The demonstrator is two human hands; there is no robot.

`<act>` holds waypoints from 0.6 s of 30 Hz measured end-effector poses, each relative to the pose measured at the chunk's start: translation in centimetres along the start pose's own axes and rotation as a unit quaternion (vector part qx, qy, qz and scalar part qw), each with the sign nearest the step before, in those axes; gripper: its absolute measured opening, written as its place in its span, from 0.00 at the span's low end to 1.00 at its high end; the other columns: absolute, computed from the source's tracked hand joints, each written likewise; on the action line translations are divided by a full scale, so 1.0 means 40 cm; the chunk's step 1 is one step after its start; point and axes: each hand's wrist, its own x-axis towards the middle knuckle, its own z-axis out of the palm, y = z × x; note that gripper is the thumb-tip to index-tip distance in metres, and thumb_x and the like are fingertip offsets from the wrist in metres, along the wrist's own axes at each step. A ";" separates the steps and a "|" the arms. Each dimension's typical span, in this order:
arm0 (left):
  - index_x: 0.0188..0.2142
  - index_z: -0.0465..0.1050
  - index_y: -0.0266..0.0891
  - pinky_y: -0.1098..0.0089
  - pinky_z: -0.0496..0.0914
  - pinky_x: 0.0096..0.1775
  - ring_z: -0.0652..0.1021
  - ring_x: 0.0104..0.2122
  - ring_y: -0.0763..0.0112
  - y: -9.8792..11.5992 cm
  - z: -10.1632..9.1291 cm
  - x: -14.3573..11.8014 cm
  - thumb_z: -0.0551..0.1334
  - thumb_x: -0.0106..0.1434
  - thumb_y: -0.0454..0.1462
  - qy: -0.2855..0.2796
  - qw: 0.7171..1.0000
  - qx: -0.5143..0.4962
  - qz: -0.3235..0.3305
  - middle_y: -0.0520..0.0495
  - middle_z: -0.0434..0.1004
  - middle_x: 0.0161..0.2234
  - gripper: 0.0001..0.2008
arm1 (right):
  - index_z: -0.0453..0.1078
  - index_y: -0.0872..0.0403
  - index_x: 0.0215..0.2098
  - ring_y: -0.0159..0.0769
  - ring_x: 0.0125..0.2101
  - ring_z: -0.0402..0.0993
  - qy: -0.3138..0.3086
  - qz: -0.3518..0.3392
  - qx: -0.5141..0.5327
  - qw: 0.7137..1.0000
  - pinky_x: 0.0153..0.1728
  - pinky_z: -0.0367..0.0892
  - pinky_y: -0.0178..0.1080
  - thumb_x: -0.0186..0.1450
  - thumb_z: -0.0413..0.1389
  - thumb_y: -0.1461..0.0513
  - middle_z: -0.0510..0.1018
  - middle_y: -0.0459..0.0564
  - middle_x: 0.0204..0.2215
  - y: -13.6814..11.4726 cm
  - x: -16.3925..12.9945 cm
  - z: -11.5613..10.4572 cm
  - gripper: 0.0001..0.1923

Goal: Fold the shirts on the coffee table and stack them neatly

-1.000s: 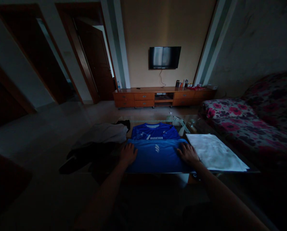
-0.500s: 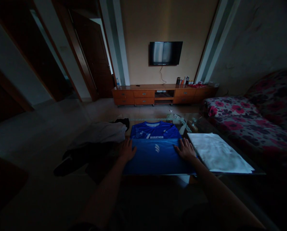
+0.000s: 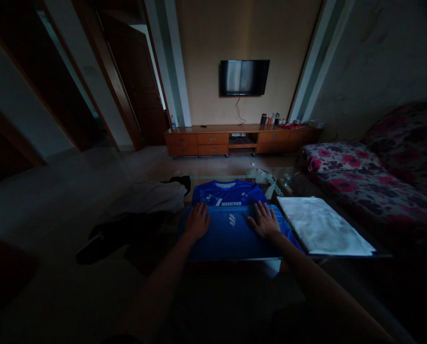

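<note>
Blue shirt (image 3: 231, 239): lies flat on the glass table (image 3: 213, 177), straight out at 12 o'clock from the person, collar at the far end, MARATHON readable across the chest. The near part looks doubled up over the rest, its edge running just below the lettering.
Left hand (image 3: 198, 222): rests palm down toward 10 o'clock of the doubled part, fingers stretched out with slight gaps, tips at the folded edge; nothing pinched that I can see.
Right hand (image 3: 264, 220): lies palm down toward 2 o'clock, fingers splayed wider, thumb pointing in at the pale logo; it grips nothing either.
Both hands: have just come in from the side edges and sit closer together, a strip of blue showing outside each.
Folded edge: reads fairly level from here; with the sides let go, I judge the palms are pressing the layers flat rather than pulling them.
Lower right corner: toward 4 o'clock a brighter bit of shirt pokes out past the fold, so the layers seem not quite matched there.
White cloth (image 3: 324, 227): spread flat at 3 o'clock, just beside the shirt; whether they touch, I can't tell.
Grey clothes (image 3: 156, 197) and black clothes (image 3: 122, 229): heaped at 9 o'clock, too dim to sort apart.
Sofa (image 3: 371, 186): flowered, off at 2 o'clock.
Television (image 3: 244, 77): on the wall at 12 o'clock, above a long wooden cabinet (image 3: 213, 138).
</note>
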 end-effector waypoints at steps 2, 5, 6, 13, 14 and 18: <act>0.70 0.57 0.37 0.54 0.51 0.69 0.56 0.71 0.55 0.030 0.006 -0.004 0.45 0.74 0.48 -0.012 0.999 -0.017 0.024 0.40 0.54 0.72 0.30 | 0.40 0.59 0.76 0.47 0.74 0.28 -0.030 -0.023 0.018 0.999 0.71 0.29 0.53 0.71 0.31 0.38 0.37 0.52 0.75 -0.037 -0.007 -0.004 0.46; 0.71 0.54 0.38 0.52 0.51 0.69 0.55 0.71 0.55 0.056 0.019 -0.015 0.45 0.74 0.51 -0.053 0.997 -0.032 0.035 0.41 0.53 0.72 0.33 | 0.38 0.58 0.76 0.47 0.74 0.30 -0.070 -0.044 0.037 0.996 0.71 0.30 0.53 0.71 0.31 0.37 0.39 0.53 0.75 -0.072 -0.021 -0.003 0.47; 0.72 0.53 0.38 0.51 0.50 0.69 0.54 0.71 0.55 0.059 0.022 -0.018 0.45 0.74 0.52 -0.060 0.997 -0.031 0.034 0.42 0.52 0.72 0.33 | 0.38 0.58 0.76 0.47 0.74 0.30 -0.079 -0.048 0.039 0.995 0.70 0.30 0.53 0.71 0.31 0.37 0.39 0.53 0.75 -0.078 -0.026 -0.003 0.47; 0.72 0.51 0.39 0.54 0.47 0.70 0.51 0.72 0.59 0.090 0.020 -0.033 0.43 0.74 0.52 -0.053 0.995 -0.033 0.072 0.44 0.48 0.73 0.34 | 0.39 0.57 0.76 0.45 0.74 0.31 -0.076 -0.090 0.047 0.992 0.71 0.28 0.52 0.72 0.31 0.38 0.37 0.53 0.75 -0.117 -0.046 -0.013 0.45; 0.72 0.51 0.40 0.54 0.48 0.70 0.51 0.72 0.59 0.097 0.018 -0.035 0.44 0.73 0.53 -0.067 0.995 -0.035 0.070 0.45 0.48 0.73 0.34 | 0.39 0.56 0.76 0.45 0.74 0.31 -0.082 -0.098 0.051 0.990 0.71 0.30 0.52 0.72 0.31 0.38 0.38 0.53 0.75 -0.123 -0.048 -0.014 0.45; 0.73 0.51 0.40 0.53 0.47 0.70 0.51 0.72 0.59 0.123 0.011 -0.043 0.45 0.74 0.51 -0.061 0.995 -0.043 0.068 0.45 0.49 0.73 0.33 | 0.42 0.58 0.76 0.48 0.74 0.33 -0.074 -0.097 0.052 0.991 0.71 0.31 0.53 0.72 0.33 0.38 0.38 0.56 0.75 -0.143 -0.058 -0.014 0.45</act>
